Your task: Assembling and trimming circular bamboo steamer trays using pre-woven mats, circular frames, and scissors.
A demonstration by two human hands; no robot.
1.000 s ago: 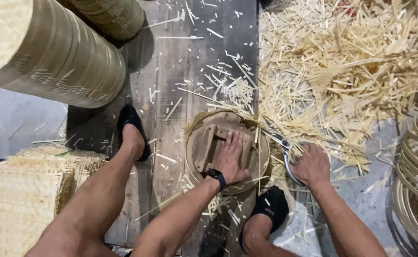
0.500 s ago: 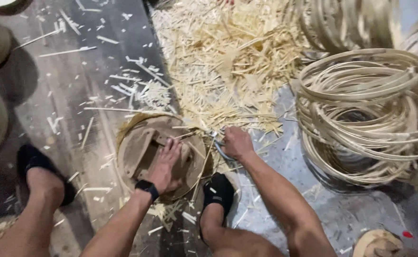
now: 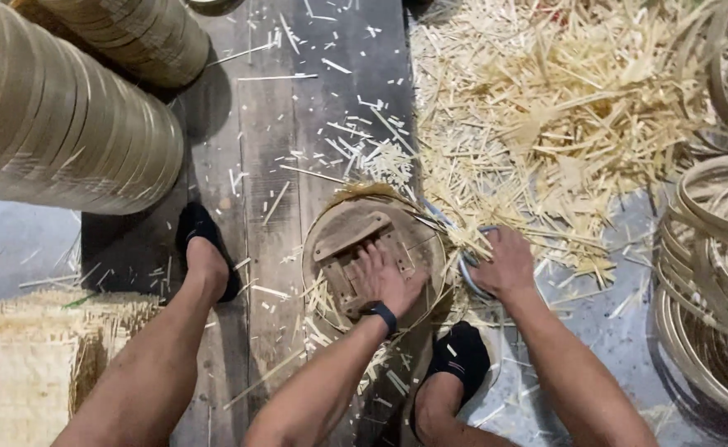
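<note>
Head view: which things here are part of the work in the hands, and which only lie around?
In use: left hand on round wooden form; right hand gripping scissors.

Lying about: bamboo offcuts, stacked hoops, rolled strips, woven mats.

Left hand (image 3: 385, 277) on round form (image 3: 339, 240), strip pile (image 3: 563, 108) behind, hoops (image 3: 712, 248) right

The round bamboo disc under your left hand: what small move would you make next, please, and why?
Probably keep the left hand pressing the round disc flat while the right hand works its tool along the rim, since loose strip ends jut out there.
</note>
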